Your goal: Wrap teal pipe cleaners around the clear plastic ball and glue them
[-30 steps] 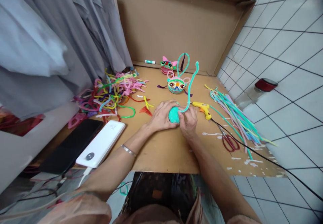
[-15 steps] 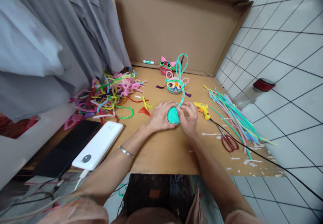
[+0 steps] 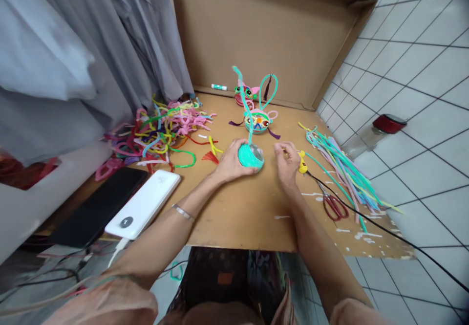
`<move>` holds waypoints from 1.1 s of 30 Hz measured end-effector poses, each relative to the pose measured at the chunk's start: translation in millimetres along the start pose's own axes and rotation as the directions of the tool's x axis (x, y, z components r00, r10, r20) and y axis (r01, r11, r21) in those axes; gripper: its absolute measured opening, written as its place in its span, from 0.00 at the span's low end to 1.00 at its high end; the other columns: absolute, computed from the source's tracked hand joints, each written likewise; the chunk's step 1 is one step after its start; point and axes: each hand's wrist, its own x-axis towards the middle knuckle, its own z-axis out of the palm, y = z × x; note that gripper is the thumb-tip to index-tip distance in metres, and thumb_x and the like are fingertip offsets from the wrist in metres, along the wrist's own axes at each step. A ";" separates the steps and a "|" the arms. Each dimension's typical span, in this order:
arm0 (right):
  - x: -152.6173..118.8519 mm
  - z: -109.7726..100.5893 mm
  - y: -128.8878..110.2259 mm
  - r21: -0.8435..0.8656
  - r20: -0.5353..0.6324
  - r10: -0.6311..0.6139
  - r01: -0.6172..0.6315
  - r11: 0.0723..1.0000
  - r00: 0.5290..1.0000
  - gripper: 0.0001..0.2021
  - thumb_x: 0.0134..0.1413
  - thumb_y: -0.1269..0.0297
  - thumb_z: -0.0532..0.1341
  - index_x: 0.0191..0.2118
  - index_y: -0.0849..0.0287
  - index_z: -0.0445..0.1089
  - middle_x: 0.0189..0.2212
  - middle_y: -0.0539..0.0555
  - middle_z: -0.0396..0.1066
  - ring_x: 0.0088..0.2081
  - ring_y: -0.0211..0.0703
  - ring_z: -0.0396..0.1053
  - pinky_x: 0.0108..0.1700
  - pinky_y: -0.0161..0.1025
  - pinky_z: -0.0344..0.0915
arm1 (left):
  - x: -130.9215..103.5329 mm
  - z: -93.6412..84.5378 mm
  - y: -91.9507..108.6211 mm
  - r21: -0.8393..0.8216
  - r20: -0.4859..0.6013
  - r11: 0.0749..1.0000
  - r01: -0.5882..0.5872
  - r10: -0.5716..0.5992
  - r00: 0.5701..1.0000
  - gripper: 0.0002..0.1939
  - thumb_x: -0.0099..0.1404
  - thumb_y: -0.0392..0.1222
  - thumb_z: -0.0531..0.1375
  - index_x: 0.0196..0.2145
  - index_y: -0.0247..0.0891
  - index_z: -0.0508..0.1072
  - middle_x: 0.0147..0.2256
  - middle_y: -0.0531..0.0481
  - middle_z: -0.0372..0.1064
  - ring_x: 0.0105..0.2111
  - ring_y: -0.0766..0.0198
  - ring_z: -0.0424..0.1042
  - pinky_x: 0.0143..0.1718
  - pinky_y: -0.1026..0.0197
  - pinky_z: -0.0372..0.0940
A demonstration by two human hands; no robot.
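Note:
My left hand [image 3: 232, 162] is wrapped around the left side of a ball wound with turquoise pipe cleaner [image 3: 250, 157]. A greyish, shiny bare patch shows on its upper right. From the top a loose end of the pipe cleaner [image 3: 245, 100] sticks up, bending left at its tip. My right hand [image 3: 288, 162] is apart from the ball, to its right, fingers curled and thumb pressed to them; whether they hold anything is hidden. Just behind it lies a yellow glue gun [image 3: 302, 162], its front part covered by the hand.
Behind stand two decorated pipe-cleaner animal heads [image 3: 257, 121]. A tangled heap of pipe cleaners [image 3: 176, 124] lies left, straight ones [image 3: 340, 168] right. Red-handled scissors [image 3: 334, 206], a black cord [image 3: 366, 219], a white power bank [image 3: 144, 205], a black phone [image 3: 98, 207] and a lidded jar [image 3: 377, 134] are around.
My right hand has let go of the pipe cleaner at the ball and moved right, over the glue gun. The loose end now leans left. My left hand still holds the ball.

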 end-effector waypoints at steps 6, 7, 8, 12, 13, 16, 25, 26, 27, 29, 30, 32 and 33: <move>11.2 -16.2 21.8 -0.282 -0.373 0.023 -0.137 0.950 0.928 0.18 0.67 0.55 0.44 0.32 0.55 0.65 0.34 0.55 0.68 0.40 0.46 0.67 0.47 0.45 0.63 | 4.2 -4.3 -6.2 -0.094 -0.015 0.957 0.275 -0.277 0.961 0.48 0.41 0.50 0.73 0.58 0.39 0.61 0.48 0.46 0.68 0.48 0.51 0.71 0.53 0.48 0.67; 12.7 -17.6 24.1 -0.329 -0.385 0.031 -0.169 0.929 0.923 0.18 0.67 0.56 0.43 0.33 0.55 0.65 0.35 0.57 0.69 0.43 0.48 0.67 0.49 0.46 0.62 | 4.7 -4.5 -6.1 -0.108 -0.016 0.952 0.286 -0.289 0.957 0.47 0.42 0.50 0.73 0.58 0.39 0.62 0.46 0.47 0.69 0.47 0.52 0.71 0.52 0.49 0.68; 14.0 -18.9 25.7 -0.379 -0.376 0.057 -0.210 0.901 0.925 0.18 0.67 0.58 0.42 0.35 0.55 0.66 0.38 0.58 0.69 0.46 0.50 0.66 0.51 0.48 0.61 | 5.0 -4.6 -5.5 -0.125 -0.017 0.949 0.288 -0.292 0.956 0.46 0.41 0.50 0.73 0.57 0.39 0.62 0.45 0.48 0.69 0.46 0.52 0.71 0.51 0.50 0.68; 17.3 -24.4 26.8 -0.621 -0.240 0.263 -0.356 0.698 0.934 0.19 0.65 0.64 0.43 0.47 0.59 0.70 0.48 0.63 0.69 0.54 0.55 0.63 0.56 0.53 0.56 | 5.2 -4.3 -0.5 -0.171 -0.012 0.950 0.261 -0.267 0.964 0.44 0.40 0.49 0.73 0.54 0.39 0.63 0.45 0.49 0.69 0.44 0.55 0.71 0.48 0.53 0.70; 17.9 -25.8 26.4 -0.685 -0.202 0.307 -0.358 0.634 0.930 0.19 0.64 0.64 0.45 0.50 0.61 0.69 0.50 0.65 0.68 0.55 0.57 0.63 0.57 0.54 0.55 | 5.1 -4.2 0.4 -0.172 -0.010 0.951 0.258 -0.263 0.965 0.43 0.40 0.49 0.73 0.54 0.39 0.63 0.44 0.49 0.69 0.44 0.55 0.71 0.47 0.54 0.70; 18.7 -29.3 25.6 -0.837 -0.133 0.382 -0.310 0.451 0.914 0.21 0.62 0.62 0.50 0.55 0.67 0.67 0.53 0.71 0.67 0.56 0.62 0.62 0.56 0.56 0.55 | 4.9 -3.3 0.4 -0.162 -0.008 0.946 0.282 -0.287 0.958 0.44 0.41 0.49 0.72 0.55 0.40 0.63 0.44 0.49 0.69 0.44 0.55 0.72 0.47 0.53 0.70; 10.5 -33.7 31.1 -0.946 -0.083 0.473 -0.219 0.240 0.877 0.26 0.60 0.56 0.56 0.53 0.79 0.68 0.50 0.80 0.69 0.55 0.72 0.65 0.53 0.65 0.56 | 6.3 0.0 -9.9 -0.127 -0.030 0.961 0.244 -0.250 0.968 0.47 0.42 0.47 0.73 0.58 0.39 0.61 0.50 0.45 0.68 0.49 0.52 0.70 0.53 0.48 0.68; 10.2 -34.0 31.2 -0.945 -0.078 0.477 -0.217 0.244 0.875 0.27 0.60 0.56 0.56 0.53 0.79 0.68 0.50 0.81 0.69 0.54 0.73 0.65 0.52 0.66 0.56 | 6.6 0.5 -11.6 -0.120 -0.030 0.964 0.238 -0.243 0.970 0.47 0.42 0.48 0.73 0.58 0.39 0.61 0.50 0.45 0.68 0.49 0.52 0.71 0.53 0.48 0.68; 10.1 -34.2 31.3 -0.944 -0.075 0.479 -0.217 0.248 0.875 0.27 0.60 0.55 0.56 0.53 0.78 0.68 0.50 0.81 0.69 0.54 0.73 0.66 0.52 0.66 0.56 | 6.9 1.0 -13.1 -0.115 -0.033 0.966 0.233 -0.238 0.971 0.47 0.42 0.49 0.73 0.58 0.39 0.61 0.49 0.45 0.68 0.48 0.52 0.71 0.53 0.48 0.68; 10.3 -34.0 31.8 -0.941 -0.071 0.478 -0.218 0.259 0.875 0.28 0.60 0.53 0.56 0.53 0.78 0.69 0.50 0.81 0.69 0.54 0.72 0.66 0.52 0.66 0.57 | 7.3 1.7 -15.1 -0.112 -0.037 0.969 0.221 -0.226 0.973 0.48 0.41 0.49 0.74 0.58 0.39 0.61 0.49 0.46 0.68 0.48 0.52 0.71 0.53 0.47 0.68; 10.3 -33.7 32.2 -0.939 -0.072 0.478 -0.222 0.263 0.875 0.29 0.60 0.52 0.56 0.53 0.78 0.69 0.51 0.81 0.69 0.54 0.71 0.66 0.52 0.65 0.57 | 7.3 1.6 -15.1 -0.113 -0.041 0.971 0.212 -0.218 0.975 0.48 0.41 0.49 0.74 0.58 0.39 0.61 0.49 0.45 0.68 0.49 0.51 0.71 0.53 0.47 0.68; 9.9 -32.7 33.8 -0.935 -0.088 0.481 -0.239 0.263 0.872 0.29 0.60 0.52 0.56 0.52 0.79 0.69 0.51 0.81 0.69 0.53 0.71 0.66 0.53 0.63 0.57 | 7.0 0.6 -12.9 -0.117 -0.044 0.973 0.197 -0.204 0.978 0.48 0.41 0.49 0.74 0.57 0.39 0.62 0.50 0.45 0.68 0.50 0.51 0.70 0.54 0.46 0.67; 9.6 -32.2 34.9 -0.933 -0.099 0.482 -0.250 0.260 0.871 0.29 0.60 0.52 0.56 0.52 0.79 0.69 0.51 0.81 0.69 0.53 0.70 0.66 0.53 0.62 0.57 | 6.7 -0.2 -11.0 -0.121 -0.037 0.974 0.193 -0.198 0.979 0.47 0.41 0.49 0.74 0.57 0.39 0.62 0.50 0.45 0.68 0.50 0.50 0.70 0.54 0.46 0.67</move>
